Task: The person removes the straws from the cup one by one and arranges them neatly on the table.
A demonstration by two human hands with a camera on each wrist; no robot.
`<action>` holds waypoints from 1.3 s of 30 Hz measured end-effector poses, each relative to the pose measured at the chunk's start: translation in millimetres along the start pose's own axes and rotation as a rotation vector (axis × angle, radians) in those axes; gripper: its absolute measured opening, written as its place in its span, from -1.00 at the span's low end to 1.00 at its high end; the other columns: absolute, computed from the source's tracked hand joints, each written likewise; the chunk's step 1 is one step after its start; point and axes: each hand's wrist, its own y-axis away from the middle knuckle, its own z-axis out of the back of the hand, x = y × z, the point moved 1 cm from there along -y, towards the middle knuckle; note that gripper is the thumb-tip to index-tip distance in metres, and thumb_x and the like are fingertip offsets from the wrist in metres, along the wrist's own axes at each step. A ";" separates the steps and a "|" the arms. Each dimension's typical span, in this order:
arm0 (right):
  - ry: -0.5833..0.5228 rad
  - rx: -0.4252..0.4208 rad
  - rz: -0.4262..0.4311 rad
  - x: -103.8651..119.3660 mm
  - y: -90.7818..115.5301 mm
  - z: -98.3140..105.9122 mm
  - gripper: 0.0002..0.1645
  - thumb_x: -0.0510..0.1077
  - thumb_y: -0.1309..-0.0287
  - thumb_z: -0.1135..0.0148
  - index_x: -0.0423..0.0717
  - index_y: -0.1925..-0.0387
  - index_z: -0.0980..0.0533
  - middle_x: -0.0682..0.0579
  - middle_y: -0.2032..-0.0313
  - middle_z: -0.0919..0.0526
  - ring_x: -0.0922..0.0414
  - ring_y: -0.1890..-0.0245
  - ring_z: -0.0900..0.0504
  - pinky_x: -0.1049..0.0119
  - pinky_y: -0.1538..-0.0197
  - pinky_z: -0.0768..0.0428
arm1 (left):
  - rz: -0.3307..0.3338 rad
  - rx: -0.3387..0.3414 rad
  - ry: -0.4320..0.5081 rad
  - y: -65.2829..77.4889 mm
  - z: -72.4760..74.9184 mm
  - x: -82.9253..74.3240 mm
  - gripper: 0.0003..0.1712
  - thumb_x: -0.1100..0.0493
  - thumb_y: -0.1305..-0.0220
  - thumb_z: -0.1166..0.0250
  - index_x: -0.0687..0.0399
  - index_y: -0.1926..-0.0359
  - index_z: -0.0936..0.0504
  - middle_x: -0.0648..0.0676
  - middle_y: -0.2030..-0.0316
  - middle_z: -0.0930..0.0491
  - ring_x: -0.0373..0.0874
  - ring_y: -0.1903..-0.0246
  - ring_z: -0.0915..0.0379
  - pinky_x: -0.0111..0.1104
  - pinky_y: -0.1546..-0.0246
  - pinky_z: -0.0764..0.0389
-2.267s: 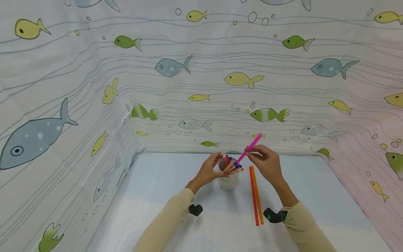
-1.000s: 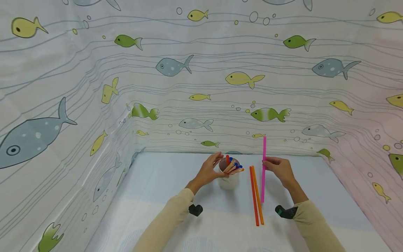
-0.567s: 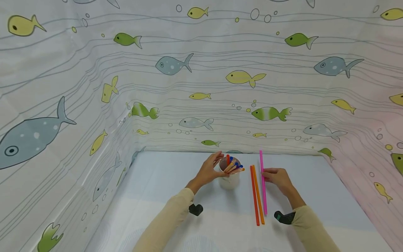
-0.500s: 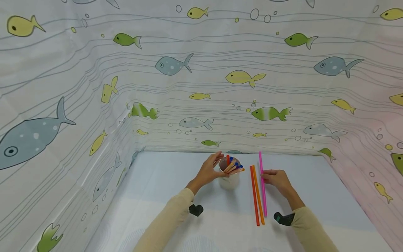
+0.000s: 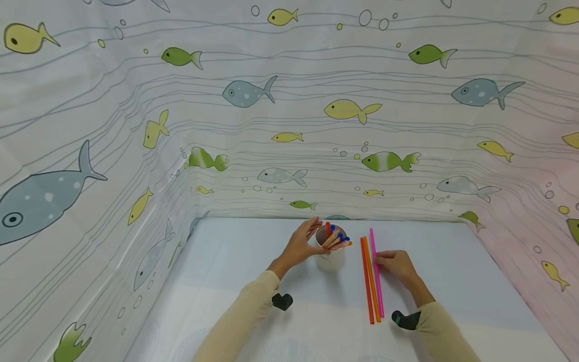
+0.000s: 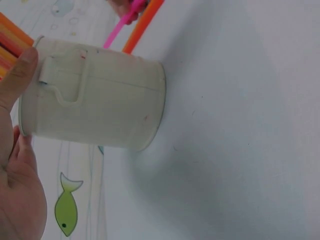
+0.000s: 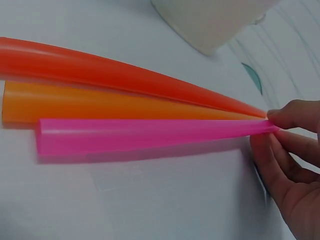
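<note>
My left hand (image 5: 300,245) holds a white metal cup (image 5: 330,262) by its rim, thumb on the near side and fingers behind. The cup stands upright, with a loop on its side (image 6: 75,80) in the left wrist view. Several thin sticks (image 5: 335,239) with blue, red and orange ends lean out of it; their kind is unclear. Right of the cup, my right hand (image 5: 398,265) pinches a pink straw (image 5: 376,271) between thumb and fingers, low at the table. Beside it lie an orange straw (image 7: 100,102) and a red straw (image 7: 110,67), roughly parallel.
The table (image 5: 217,276) is covered in pale cloth. Fabric walls printed with fish (image 5: 246,94) close it in at the back, left and right. Dark wrist cameras sit on the left (image 5: 282,301) and right (image 5: 405,320) sleeves.
My right hand has drawn the pink straw away from the cup, swung it parallel to the other straws, then lowered it and moved it left beside the orange one. The left hand stays put.
</note>
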 end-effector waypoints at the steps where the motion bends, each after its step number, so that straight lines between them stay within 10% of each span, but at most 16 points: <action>1: 0.002 -0.002 0.003 -0.4 0.4 -0.3 -0.56 -0.09 -0.22 -0.33 -0.38 0.02 -0.60 -0.21 0.13 -0.68 0.08 0.28 -0.68 0.26 0.17 -0.71 | -0.001 0.001 -0.001 -0.1 -0.1 -0.1 0.14 0.16 0.12 -0.59 0.14 -0.45 -0.16 0.06 -0.27 -0.37 -0.15 -0.30 -0.27 -0.46 -0.27 -0.32; 17: 0.174 -0.061 0.020 7.3 5.3 -6.6 -0.64 -0.12 -0.17 -0.36 -0.36 0.14 -0.65 -0.09 0.36 -0.72 0.12 0.41 -0.64 0.27 0.26 -0.70 | 0.001 -0.006 -0.003 -0.8 -1.1 -1.3 0.12 0.17 0.10 -0.58 0.10 -0.45 -0.16 0.13 -0.28 -0.35 -0.16 -0.31 -0.26 -0.39 -0.29 -0.31; 27: 0.211 -0.088 0.049 8.0 9.3 -8.0 -0.65 -0.15 -0.14 -0.37 -0.42 0.20 -0.64 -0.11 0.41 -0.70 0.11 0.47 -0.66 0.24 0.35 -0.72 | -0.038 -0.003 0.011 9.6 7.1 -38.8 0.05 0.34 0.05 -0.54 0.37 -0.41 -0.15 0.31 -0.25 -0.34 0.16 -0.30 -0.26 -0.08 -0.28 -0.33; 39: 0.241 -0.124 0.040 8.7 11.8 -4.8 -0.66 -0.13 -0.16 -0.33 -0.37 0.17 -0.64 -0.10 0.37 -0.71 0.12 0.44 -0.65 0.29 0.35 -0.70 | -0.021 -0.003 0.021 10.2 7.8 -42.4 0.04 0.36 0.07 -0.55 0.37 -0.40 -0.17 0.30 -0.24 -0.36 0.19 -0.29 -0.27 -0.13 -0.28 -0.34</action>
